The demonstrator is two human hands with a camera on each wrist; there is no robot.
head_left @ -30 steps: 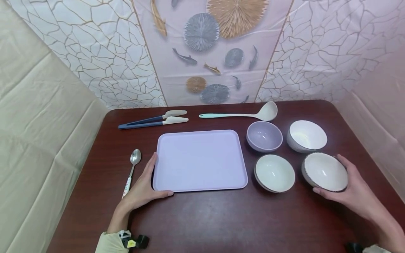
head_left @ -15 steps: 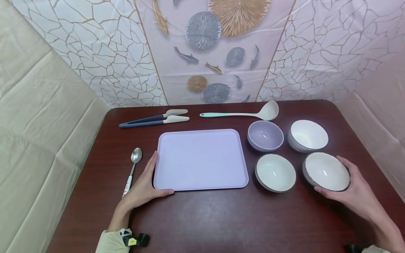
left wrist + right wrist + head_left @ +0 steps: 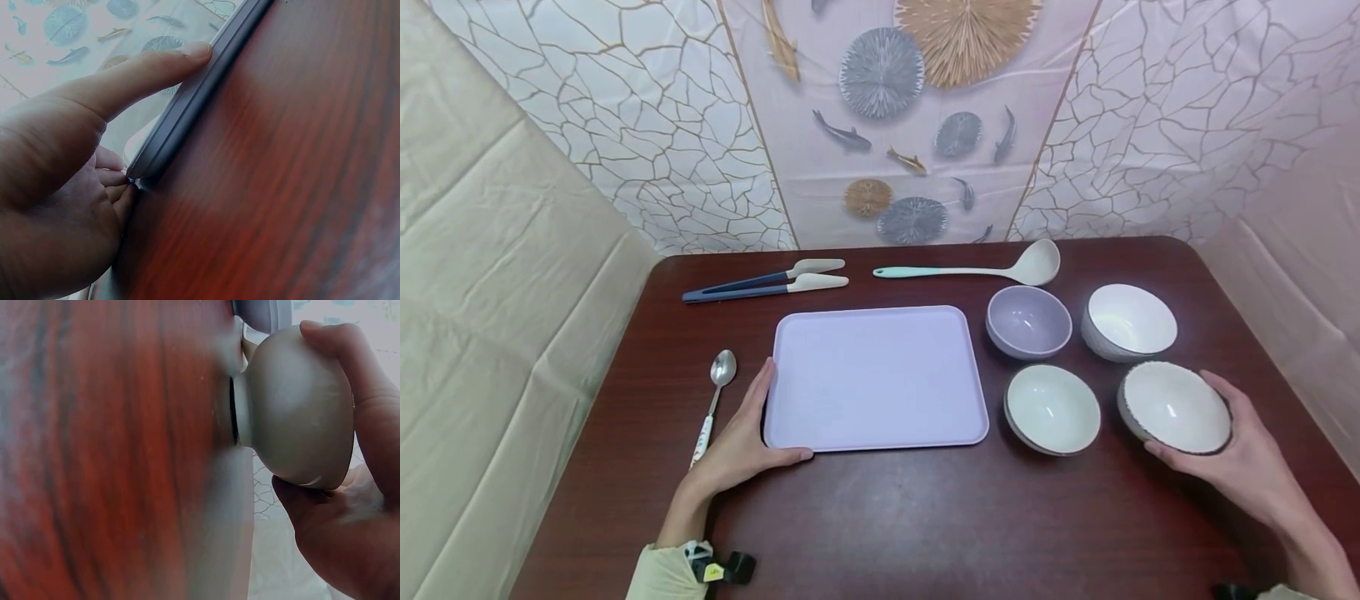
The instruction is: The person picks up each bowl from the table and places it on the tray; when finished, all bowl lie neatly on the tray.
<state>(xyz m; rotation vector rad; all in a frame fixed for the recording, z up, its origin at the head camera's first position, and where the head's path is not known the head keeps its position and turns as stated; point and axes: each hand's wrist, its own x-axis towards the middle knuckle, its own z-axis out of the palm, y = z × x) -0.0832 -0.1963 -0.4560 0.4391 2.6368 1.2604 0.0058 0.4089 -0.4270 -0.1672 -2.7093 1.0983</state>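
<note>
A lavender rectangular tray (image 3: 876,379) lies flat in the middle of the head view. My left hand (image 3: 737,446) holds its near left corner, the thumb along the front edge and the fingers along the left side. The left wrist view shows the thumb (image 3: 159,72) against the tray's side wall (image 3: 181,103). On the right, my right hand (image 3: 1243,446) grips a white bowl with a dark, uneven rim (image 3: 1176,408), thumb at the near side and fingers round the right side. In the right wrist view this bowl (image 3: 300,412) stands on its foot close to the tabletop.
Left of the bowl in my right hand is a pale bowl (image 3: 1052,410); behind them stand a purple bowl (image 3: 1028,322) and a white bowl (image 3: 1129,322). A ladle (image 3: 1030,265) and blue-handled tongs (image 3: 760,283) lie at the back. A spoon (image 3: 722,371) lies beside my left hand.
The head view has shifted very slightly. Both hands keep their places on the tray and the bowl, and the other things stay where they were.
</note>
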